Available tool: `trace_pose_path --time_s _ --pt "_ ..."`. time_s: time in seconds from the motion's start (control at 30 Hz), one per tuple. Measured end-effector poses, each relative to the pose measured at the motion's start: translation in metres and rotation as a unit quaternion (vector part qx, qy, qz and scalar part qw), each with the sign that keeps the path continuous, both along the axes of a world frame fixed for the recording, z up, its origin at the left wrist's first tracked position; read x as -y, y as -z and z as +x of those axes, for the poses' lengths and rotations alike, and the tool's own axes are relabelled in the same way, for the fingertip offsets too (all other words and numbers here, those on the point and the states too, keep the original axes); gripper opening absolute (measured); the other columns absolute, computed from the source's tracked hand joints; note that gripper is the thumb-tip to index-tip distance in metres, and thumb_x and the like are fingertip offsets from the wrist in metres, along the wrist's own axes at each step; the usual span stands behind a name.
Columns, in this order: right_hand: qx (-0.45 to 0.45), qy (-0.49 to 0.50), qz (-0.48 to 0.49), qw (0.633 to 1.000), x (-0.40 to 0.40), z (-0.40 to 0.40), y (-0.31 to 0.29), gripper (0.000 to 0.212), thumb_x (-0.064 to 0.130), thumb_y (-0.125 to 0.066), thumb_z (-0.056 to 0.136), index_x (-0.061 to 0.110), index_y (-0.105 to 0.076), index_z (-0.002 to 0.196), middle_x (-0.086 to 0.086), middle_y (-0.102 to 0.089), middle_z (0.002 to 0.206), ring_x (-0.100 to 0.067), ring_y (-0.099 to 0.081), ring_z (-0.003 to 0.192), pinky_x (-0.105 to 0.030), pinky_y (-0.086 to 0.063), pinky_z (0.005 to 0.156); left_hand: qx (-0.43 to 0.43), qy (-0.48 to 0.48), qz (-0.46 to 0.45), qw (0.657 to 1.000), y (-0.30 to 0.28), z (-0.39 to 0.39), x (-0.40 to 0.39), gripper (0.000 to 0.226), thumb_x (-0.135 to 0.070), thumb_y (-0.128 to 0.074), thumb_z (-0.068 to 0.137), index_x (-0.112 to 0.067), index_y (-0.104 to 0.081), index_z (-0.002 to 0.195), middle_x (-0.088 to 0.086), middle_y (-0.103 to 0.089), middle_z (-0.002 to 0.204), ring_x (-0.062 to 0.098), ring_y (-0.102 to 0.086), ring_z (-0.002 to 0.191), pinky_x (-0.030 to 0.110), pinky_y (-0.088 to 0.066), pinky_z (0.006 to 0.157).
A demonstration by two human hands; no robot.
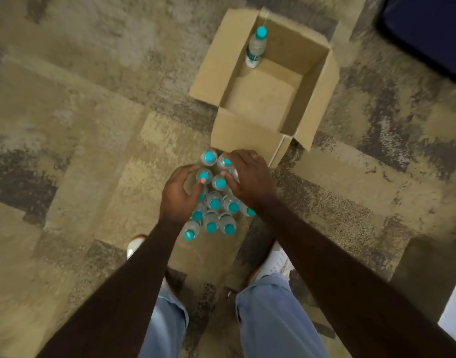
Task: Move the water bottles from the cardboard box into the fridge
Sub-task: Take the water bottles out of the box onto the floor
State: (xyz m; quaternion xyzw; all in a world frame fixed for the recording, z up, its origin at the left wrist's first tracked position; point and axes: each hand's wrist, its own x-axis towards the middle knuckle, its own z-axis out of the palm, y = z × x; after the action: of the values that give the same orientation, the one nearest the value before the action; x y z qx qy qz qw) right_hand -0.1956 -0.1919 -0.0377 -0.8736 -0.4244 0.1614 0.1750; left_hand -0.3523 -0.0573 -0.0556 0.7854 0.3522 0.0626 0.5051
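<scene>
Between left hand (179, 196) and right hand (250, 178): upright bottle cluster (214, 202) on carpet.

I see a cluster of clear water bottles (216, 200) with teal caps upright on the carpet beside the open cardboard box (322, 91), one bottle (256, 47) standing in its far corner.

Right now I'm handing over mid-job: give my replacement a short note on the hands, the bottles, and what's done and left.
Left hand: fingers curled around the cluster of bottles standing on the carpet, thumb on a cap.
Right hand: curled over the cluster's far bottles.
Cardboard box: open, one bottle upright in its far corner.
Done: most bottles are out of the box.
Left: that last bottle, then everything into the fridge, which is not in view.
</scene>
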Motion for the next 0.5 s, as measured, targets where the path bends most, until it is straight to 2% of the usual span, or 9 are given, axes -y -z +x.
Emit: trace_pose_path --time_s 0.1,0.27,0.4,0.5 --pt "-0.001 0.033 0.007 0.999 -0.001 0.034 -0.006 0.051 0.042 -0.047 0.089 0.014 -0.061 0.13 -0.006 -0.063 0.125 -0.029 -0.055 0.116 -0.04 -0.045 0.097 0.009 0.021 0.009 1.0 -0.005 0.054 -0.006 0.034 -0.03 -0.062 0.095 -0.017 -0.063 0.126 -0.004 -0.065 0.123 0.01 -0.061 0.115 0.041 -0.052 0.097" --pt "0.007 0.084 0.026 0.996 -0.006 0.1 0.008 0.049 0.037 -0.052 0.089 0.012 -0.06 0.13 -0.009 -0.062 0.125 -0.031 -0.057 0.114 -0.041 -0.045 0.099 0.037 0.043 0.017 0.998 0.001 0.145 -0.014 0.044 -0.04 -0.059 0.092 -0.015 -0.063 0.129 0.001 -0.066 0.125 0.016 -0.062 0.116 0.043 -0.052 0.098" --pt "0.015 0.111 0.044 0.993 -0.019 0.158 0.028 0.044 0.031 -0.06 0.093 0.013 -0.058 0.133 -0.009 -0.061 0.126 -0.031 -0.054 0.116 -0.04 -0.043 0.1 0.06 0.033 0.005 0.998 0.02 0.216 -0.022 0.045 -0.033 -0.065 0.09 -0.018 -0.061 0.132 0.002 -0.063 0.128 0.016 -0.061 0.114 0.038 -0.053 0.099" --pt "0.008 0.134 0.05 0.99 -0.035 0.2 0.047 0.043 0.032 -0.06 0.095 0.017 -0.057 0.135 -0.006 -0.058 0.132 -0.028 -0.051 0.123 -0.039 -0.043 0.102 0.072 0.018 -0.007 0.997 0.039 0.269 -0.034 0.048 -0.026 -0.067 0.091 -0.013 -0.057 0.137 0.004 -0.062 0.132 0.015 -0.059 0.119 0.033 -0.05 0.104"
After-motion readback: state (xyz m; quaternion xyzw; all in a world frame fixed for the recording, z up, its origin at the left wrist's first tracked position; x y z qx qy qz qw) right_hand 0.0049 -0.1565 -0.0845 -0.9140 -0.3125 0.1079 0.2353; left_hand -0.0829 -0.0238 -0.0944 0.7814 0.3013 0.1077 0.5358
